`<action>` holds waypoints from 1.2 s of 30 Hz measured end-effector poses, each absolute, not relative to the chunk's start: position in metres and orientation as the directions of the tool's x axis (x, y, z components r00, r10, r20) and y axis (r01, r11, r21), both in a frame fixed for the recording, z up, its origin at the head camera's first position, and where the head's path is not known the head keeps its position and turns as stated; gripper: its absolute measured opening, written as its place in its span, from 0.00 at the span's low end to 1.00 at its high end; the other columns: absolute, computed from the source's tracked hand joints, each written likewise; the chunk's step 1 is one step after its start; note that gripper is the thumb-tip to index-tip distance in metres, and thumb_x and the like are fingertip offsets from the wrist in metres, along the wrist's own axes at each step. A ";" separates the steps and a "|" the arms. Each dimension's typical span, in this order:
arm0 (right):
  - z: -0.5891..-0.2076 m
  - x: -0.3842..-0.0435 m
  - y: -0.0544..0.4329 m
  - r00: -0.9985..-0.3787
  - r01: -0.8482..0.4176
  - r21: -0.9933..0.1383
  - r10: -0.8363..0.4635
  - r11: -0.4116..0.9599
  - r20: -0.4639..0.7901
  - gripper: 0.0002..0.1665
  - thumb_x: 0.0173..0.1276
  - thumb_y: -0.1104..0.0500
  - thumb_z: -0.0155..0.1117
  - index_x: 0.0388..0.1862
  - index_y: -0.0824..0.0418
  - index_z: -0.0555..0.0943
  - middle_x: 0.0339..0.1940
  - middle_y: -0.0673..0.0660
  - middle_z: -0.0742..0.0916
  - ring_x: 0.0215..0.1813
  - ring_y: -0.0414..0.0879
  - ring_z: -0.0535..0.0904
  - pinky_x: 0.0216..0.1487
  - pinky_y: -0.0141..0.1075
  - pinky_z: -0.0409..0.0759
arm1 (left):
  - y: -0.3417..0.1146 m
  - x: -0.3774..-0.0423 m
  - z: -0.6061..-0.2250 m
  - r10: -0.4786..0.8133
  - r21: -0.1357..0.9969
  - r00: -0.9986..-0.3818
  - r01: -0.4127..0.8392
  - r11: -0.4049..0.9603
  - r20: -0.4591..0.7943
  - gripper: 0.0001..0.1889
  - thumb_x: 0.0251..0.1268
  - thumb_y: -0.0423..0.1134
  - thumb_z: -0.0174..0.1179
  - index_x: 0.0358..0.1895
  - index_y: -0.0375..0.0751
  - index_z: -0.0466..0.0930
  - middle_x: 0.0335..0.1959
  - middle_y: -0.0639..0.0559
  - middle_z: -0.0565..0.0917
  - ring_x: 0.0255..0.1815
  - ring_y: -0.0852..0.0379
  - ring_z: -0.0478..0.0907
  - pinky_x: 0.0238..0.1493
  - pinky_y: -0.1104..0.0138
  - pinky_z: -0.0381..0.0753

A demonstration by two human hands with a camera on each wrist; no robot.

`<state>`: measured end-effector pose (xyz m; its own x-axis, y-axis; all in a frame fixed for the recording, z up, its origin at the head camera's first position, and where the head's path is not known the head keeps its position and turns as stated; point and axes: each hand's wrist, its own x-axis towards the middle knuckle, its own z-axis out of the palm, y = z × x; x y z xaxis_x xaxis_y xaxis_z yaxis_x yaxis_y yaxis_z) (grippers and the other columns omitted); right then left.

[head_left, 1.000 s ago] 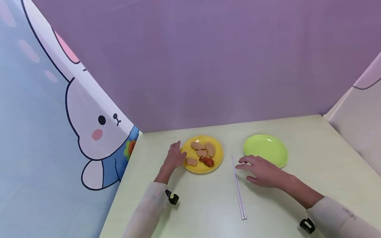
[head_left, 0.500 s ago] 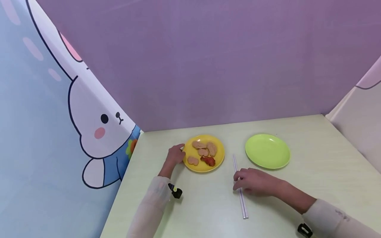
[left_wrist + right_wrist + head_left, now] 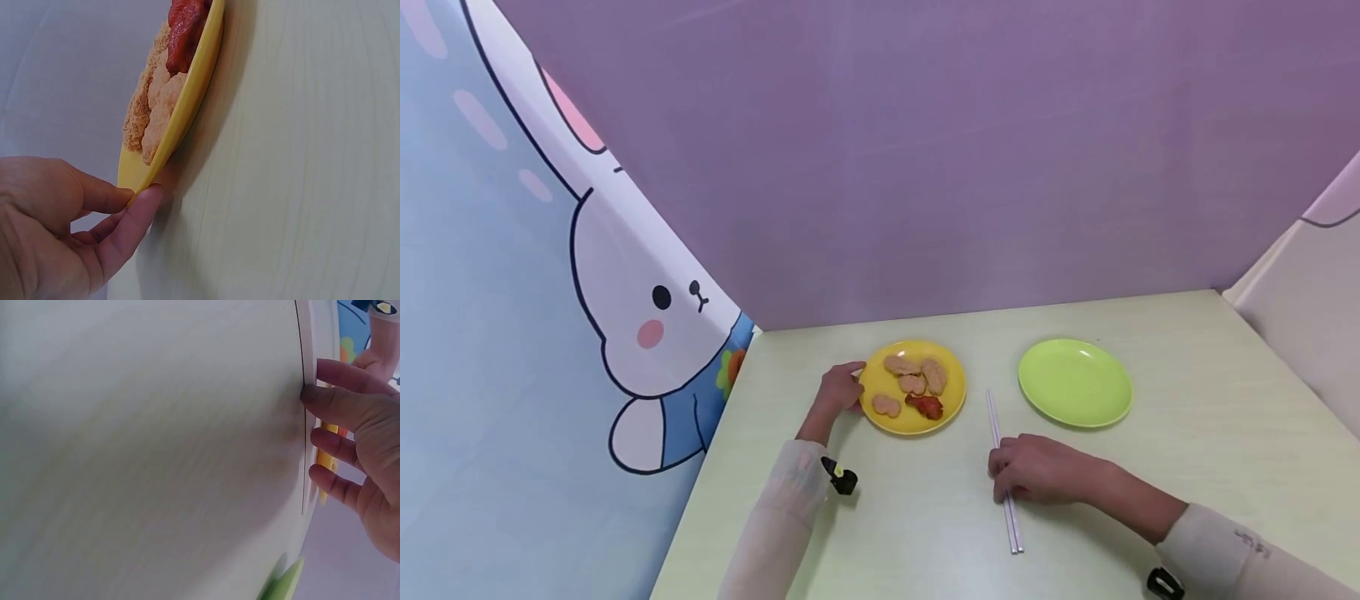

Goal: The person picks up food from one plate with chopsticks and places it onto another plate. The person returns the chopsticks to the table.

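In the head view my left hand (image 3: 837,390) pinches the left rim of a yellow plate (image 3: 957,387), thumb and fingers on either side of the edge, as the left wrist view also shows. On the plate lie several tan breaded chicken-like pieces (image 3: 886,406) and a glossy red chicken piece (image 3: 927,407). My right hand (image 3: 1047,471) holds a pair of pale chopsticks (image 3: 1014,532) near their middle, and they lie along the table. In the right wrist view the thumb and fingertips are at the chopsticks (image 3: 305,337).
A light green plate (image 3: 1075,383) stands behind the right hand, to the right of the yellow plate. The pale table (image 3: 925,517) ends at a purple backdrop (image 3: 925,167). A rabbit-print panel (image 3: 625,333) borders the left side.
My left hand has closed on the yellow plate's rim. The right hand has moved down toward me from beside the green plate and taken hold of the chopsticks.
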<state>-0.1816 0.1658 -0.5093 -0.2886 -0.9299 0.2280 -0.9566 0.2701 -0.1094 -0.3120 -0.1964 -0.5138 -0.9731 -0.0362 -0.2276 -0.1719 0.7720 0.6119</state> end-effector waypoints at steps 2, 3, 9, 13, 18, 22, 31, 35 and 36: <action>-0.507 -0.181 0.165 -0.287 -0.957 -0.103 -0.934 0.271 0.211 0.15 0.54 0.60 0.79 0.36 0.38 0.90 0.39 0.40 0.85 0.43 0.36 0.78 0.37 0.25 0.75 | -0.196 -0.313 -0.514 -0.041 0.628 -0.970 -0.189 0.755 -0.241 0.32 0.64 0.27 0.57 0.72 0.48 0.73 0.54 0.39 0.87 0.23 0.58 0.87 0.24 0.69 0.88; -0.506 -0.181 0.165 -0.292 -0.955 -0.102 -0.936 0.277 0.194 0.15 0.55 0.59 0.79 0.35 0.37 0.90 0.39 0.40 0.85 0.43 0.36 0.78 0.37 0.24 0.74 | -0.196 -0.313 -0.514 -0.047 0.637 -0.967 -0.201 0.744 -0.250 0.32 0.64 0.26 0.57 0.72 0.48 0.74 0.54 0.39 0.87 0.22 0.58 0.86 0.23 0.69 0.88; -0.503 -0.184 0.159 -0.302 -0.953 -0.030 -0.949 0.300 0.096 0.15 0.56 0.59 0.77 0.30 0.35 0.86 0.34 0.37 0.83 0.37 0.34 0.74 0.34 0.23 0.67 | -0.196 -0.313 -0.511 -0.067 0.642 -0.963 -0.226 0.733 -0.262 0.31 0.63 0.27 0.58 0.71 0.49 0.75 0.54 0.39 0.86 0.21 0.60 0.84 0.23 0.70 0.87; -0.501 -0.185 0.153 -0.265 -0.963 0.027 -0.960 0.268 0.087 0.15 0.55 0.61 0.75 0.25 0.38 0.82 0.28 0.37 0.77 0.31 0.33 0.69 0.32 0.22 0.62 | -0.197 -0.313 -0.509 -0.070 0.635 -0.964 -0.222 0.740 -0.256 0.30 0.64 0.28 0.59 0.71 0.49 0.75 0.55 0.39 0.86 0.23 0.60 0.85 0.23 0.71 0.86; -0.500 -0.185 0.151 -0.246 -0.966 0.064 -0.966 0.252 0.085 0.14 0.55 0.59 0.76 0.24 0.39 0.82 0.26 0.38 0.76 0.29 0.33 0.68 0.30 0.23 0.62 | -0.196 -0.312 -0.506 -0.073 0.637 -0.966 -0.220 0.738 -0.249 0.30 0.65 0.28 0.59 0.71 0.50 0.75 0.55 0.39 0.86 0.26 0.59 0.85 0.24 0.71 0.86; -0.501 -0.186 0.150 -0.233 -0.966 0.100 -0.969 0.240 0.082 0.13 0.54 0.57 0.75 0.23 0.39 0.81 0.25 0.36 0.78 0.29 0.34 0.70 0.29 0.22 0.62 | -0.195 -0.311 -0.505 -0.080 0.648 -0.963 -0.234 0.725 -0.258 0.29 0.66 0.28 0.58 0.71 0.50 0.75 0.56 0.38 0.85 0.27 0.59 0.85 0.24 0.71 0.87; -0.504 -0.185 0.157 -0.213 -0.971 0.087 -0.973 0.221 0.092 0.13 0.56 0.58 0.75 0.26 0.39 0.82 0.28 0.36 0.79 0.31 0.34 0.69 0.32 0.23 0.67 | -0.194 -0.312 -0.507 -0.062 0.649 -0.963 -0.224 0.727 -0.262 0.29 0.66 0.29 0.58 0.71 0.49 0.75 0.57 0.37 0.84 0.25 0.59 0.85 0.23 0.70 0.87; -0.508 -0.186 0.162 -0.187 -0.975 0.097 -0.973 0.201 0.136 0.10 0.58 0.56 0.75 0.29 0.38 0.83 0.30 0.36 0.81 0.34 0.34 0.72 0.34 0.23 0.71 | -0.197 -0.312 -0.510 -0.063 0.650 -0.961 -0.229 0.725 -0.269 0.30 0.66 0.28 0.58 0.72 0.49 0.74 0.56 0.38 0.84 0.24 0.59 0.85 0.24 0.70 0.87; -0.509 -0.186 0.163 -0.179 -0.975 0.104 -0.972 0.196 0.153 0.10 0.58 0.55 0.75 0.30 0.38 0.83 0.31 0.36 0.81 0.34 0.34 0.72 0.34 0.23 0.71 | -0.198 -0.312 -0.510 -0.065 0.653 -0.959 -0.235 0.720 -0.274 0.30 0.66 0.28 0.58 0.72 0.49 0.74 0.56 0.38 0.84 0.23 0.59 0.85 0.23 0.70 0.87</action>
